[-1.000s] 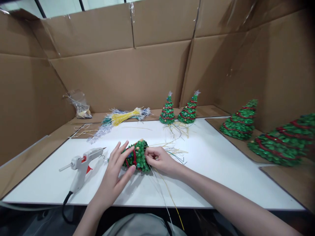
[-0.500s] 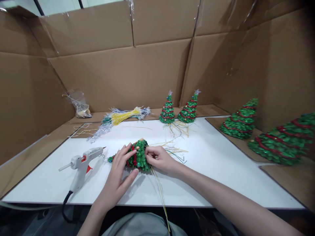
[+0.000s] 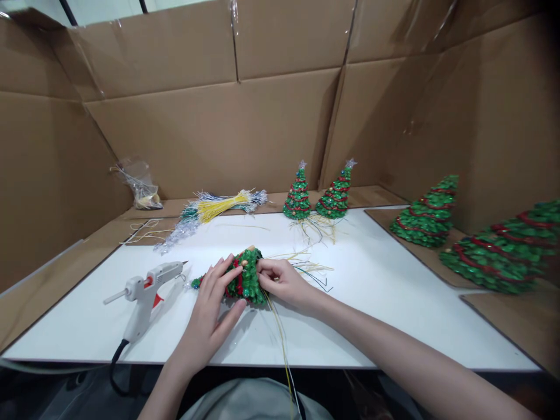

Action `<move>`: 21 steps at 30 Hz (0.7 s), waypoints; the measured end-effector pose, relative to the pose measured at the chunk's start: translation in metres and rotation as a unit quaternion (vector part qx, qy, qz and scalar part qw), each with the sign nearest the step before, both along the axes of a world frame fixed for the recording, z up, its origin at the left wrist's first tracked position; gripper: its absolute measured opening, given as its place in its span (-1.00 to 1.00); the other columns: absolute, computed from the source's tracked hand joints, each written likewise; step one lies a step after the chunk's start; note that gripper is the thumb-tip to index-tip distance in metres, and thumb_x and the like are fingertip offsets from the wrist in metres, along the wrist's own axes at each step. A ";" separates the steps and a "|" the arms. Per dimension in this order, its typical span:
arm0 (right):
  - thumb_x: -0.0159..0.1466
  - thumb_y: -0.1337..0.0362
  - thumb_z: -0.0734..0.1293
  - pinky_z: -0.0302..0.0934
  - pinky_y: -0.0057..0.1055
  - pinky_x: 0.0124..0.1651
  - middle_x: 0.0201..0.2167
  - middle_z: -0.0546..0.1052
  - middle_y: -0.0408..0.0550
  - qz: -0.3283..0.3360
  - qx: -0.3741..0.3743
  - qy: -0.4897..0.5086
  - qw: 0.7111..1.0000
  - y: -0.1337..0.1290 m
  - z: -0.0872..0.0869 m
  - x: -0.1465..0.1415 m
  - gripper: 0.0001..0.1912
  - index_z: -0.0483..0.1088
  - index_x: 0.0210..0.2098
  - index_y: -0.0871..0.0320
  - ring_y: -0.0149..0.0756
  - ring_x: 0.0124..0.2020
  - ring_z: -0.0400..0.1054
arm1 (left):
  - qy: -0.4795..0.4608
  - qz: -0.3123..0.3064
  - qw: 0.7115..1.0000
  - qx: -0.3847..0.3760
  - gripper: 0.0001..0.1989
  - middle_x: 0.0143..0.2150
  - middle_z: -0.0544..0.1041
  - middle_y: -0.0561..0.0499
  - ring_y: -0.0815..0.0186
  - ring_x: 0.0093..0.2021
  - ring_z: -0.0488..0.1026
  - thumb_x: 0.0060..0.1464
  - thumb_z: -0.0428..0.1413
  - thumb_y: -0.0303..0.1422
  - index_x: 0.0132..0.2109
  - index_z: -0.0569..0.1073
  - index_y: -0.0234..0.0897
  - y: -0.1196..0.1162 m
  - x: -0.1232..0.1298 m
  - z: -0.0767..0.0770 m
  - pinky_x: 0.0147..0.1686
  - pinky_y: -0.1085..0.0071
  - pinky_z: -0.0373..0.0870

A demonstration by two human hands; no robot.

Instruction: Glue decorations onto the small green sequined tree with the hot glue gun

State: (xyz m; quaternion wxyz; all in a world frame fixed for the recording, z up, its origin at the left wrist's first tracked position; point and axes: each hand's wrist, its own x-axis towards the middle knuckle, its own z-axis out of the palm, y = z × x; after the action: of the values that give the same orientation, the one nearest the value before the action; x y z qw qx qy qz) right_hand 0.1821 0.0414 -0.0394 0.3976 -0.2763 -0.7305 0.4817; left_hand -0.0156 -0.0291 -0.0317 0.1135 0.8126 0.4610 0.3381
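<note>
No legible text is showing anywhere — the glue gun, the cardboard walls, the white board and the small trees are bearing no readable label, brand, number or sign.

Glue gun, wire bundle, finished trees.
</note>
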 end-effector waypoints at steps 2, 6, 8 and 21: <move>0.19 0.22 0.24 -0.11 -0.49 -0.53 -0.68 0.12 -0.31 0.002 -0.004 0.005 1.000 0.000 -0.001 0.000 -0.82 0.23 -0.50 0.16 -0.48 -0.62 -0.05 | 0.005 0.003 1.000 0.005 -0.52 0.41 0.06 0.00 0.16 0.42 -0.05 0.30 -0.03 -0.36 0.30 0.09 0.06 0.000 0.000 0.000 0.34 0.01 -0.04; 0.20 0.20 0.24 -0.12 -0.50 -0.54 -0.68 0.10 -0.32 0.003 -0.014 0.007 1.000 0.001 -0.003 -0.001 -0.83 0.25 -0.46 0.16 -0.48 -0.62 -0.05 | 0.009 0.003 1.000 0.014 -0.53 0.41 0.06 -0.01 0.15 0.41 -0.04 0.30 -0.04 -0.37 0.29 0.11 0.05 0.001 0.001 0.000 0.33 0.01 -0.01; 0.20 0.20 0.25 -0.13 -0.50 -0.54 -0.68 0.09 -0.32 0.003 -0.016 0.009 1.000 0.002 -0.003 -0.001 -0.83 0.26 -0.45 0.16 -0.48 -0.62 -0.06 | 0.008 0.002 1.000 0.019 -0.54 0.41 0.07 -0.02 0.14 0.41 -0.02 0.30 -0.04 -0.38 0.29 0.12 0.04 0.001 0.000 0.000 0.33 0.02 0.01; 0.16 0.24 0.28 -0.15 -0.51 -0.55 -0.69 0.12 -0.32 0.007 -0.041 0.043 0.998 -0.001 -0.001 -0.003 -0.81 0.20 -0.52 0.15 -0.51 -0.63 -0.06 | 0.017 0.004 0.999 0.046 -0.54 0.40 0.09 -0.01 0.15 0.39 0.01 0.30 -0.04 -0.41 0.28 0.15 0.05 0.004 -0.001 -0.004 0.31 -0.01 0.04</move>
State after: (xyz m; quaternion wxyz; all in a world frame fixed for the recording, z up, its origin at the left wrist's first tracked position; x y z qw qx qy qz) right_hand 0.1792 0.0403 -0.0405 0.4132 -0.2661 -0.6945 0.5255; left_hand -0.0169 -0.0251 -0.0362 0.0670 0.8206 0.4505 0.3451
